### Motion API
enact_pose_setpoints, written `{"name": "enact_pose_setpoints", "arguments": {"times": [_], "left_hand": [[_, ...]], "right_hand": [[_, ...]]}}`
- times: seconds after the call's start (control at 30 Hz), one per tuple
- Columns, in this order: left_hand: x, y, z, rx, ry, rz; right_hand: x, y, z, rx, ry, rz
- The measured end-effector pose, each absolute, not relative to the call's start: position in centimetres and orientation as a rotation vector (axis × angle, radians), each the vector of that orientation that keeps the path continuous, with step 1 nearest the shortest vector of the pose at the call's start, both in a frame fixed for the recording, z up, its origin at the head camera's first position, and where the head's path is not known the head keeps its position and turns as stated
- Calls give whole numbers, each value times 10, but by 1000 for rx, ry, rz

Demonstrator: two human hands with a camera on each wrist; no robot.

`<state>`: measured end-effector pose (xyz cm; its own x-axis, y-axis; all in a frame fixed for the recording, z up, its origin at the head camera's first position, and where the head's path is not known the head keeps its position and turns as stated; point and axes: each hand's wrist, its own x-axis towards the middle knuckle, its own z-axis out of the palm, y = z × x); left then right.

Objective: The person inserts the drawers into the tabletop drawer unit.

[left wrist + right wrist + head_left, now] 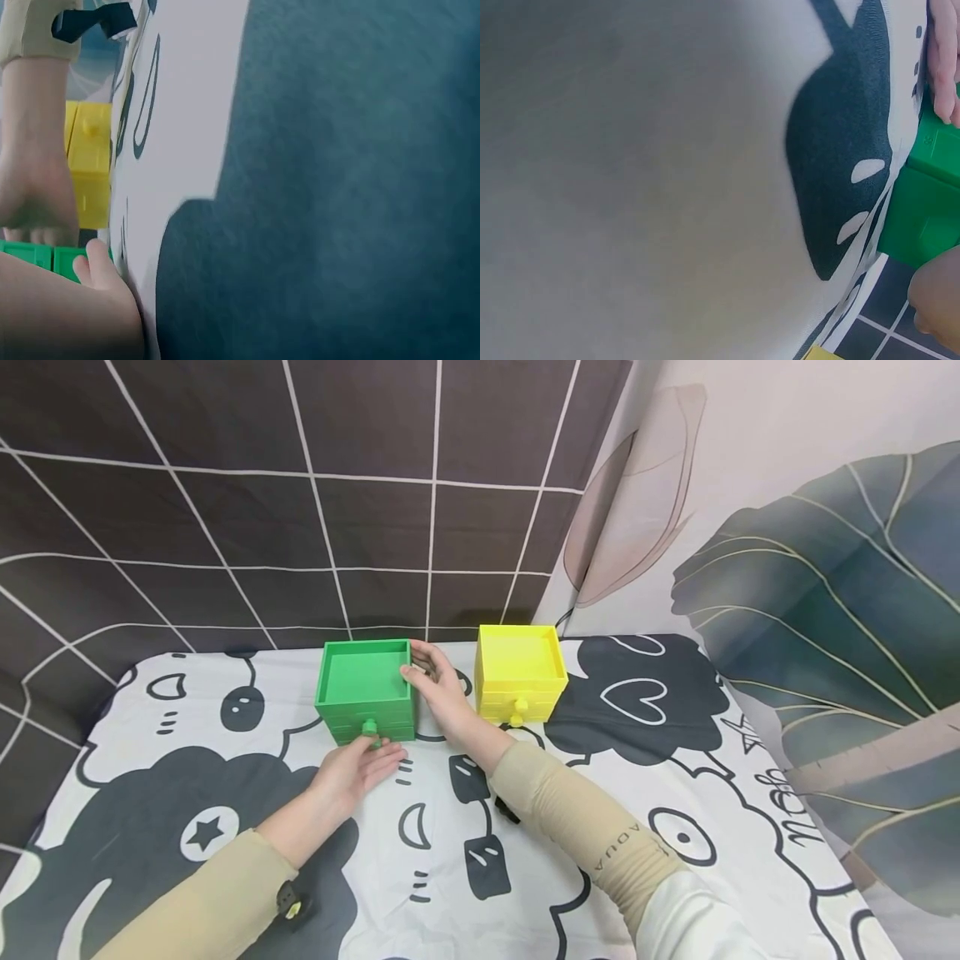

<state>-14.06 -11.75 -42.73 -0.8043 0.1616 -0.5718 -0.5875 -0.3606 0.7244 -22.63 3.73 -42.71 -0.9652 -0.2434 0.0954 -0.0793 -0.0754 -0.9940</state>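
A green drawer box with an open-topped tray and small knobs on its front stands on the patterned cloth. My right hand holds it at the right side, thumb over the top rim and fingers by the back corner. Low at the front, my left hand lies palm turned up, its fingers stretched out beneath the knob and its thumb close beside it. In the right wrist view, the left fingers look straight against the green front. To the right stands a similar yellow drawer box.
The cloth, printed with black and white cartoon figures, covers the surface. A dark curtain with white grid lines hangs right behind the boxes. On the right hangs a leaf-patterned curtain.
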Motion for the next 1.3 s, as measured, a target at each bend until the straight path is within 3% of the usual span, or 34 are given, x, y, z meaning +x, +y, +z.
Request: {"name": "enact_pose_setpoints", "arguments": {"times": [0.4,0.87,1.07,1.3], "left_hand": [[-140,-133,-434,-433,1374,2142],[-130,-160,-432,-380,1438,2109],[-120,-176,-432,-396,1637,2121],[-117,-183,-416,-330,2122,1984]], "right_hand": [[-215,43,-406,-352,2054,-2140],[-227,41,-428,-306,1988,-2224],[-214,46,-405,-312,1907,-2211],[-212,59,-398,-514,1954,-2238]]}}
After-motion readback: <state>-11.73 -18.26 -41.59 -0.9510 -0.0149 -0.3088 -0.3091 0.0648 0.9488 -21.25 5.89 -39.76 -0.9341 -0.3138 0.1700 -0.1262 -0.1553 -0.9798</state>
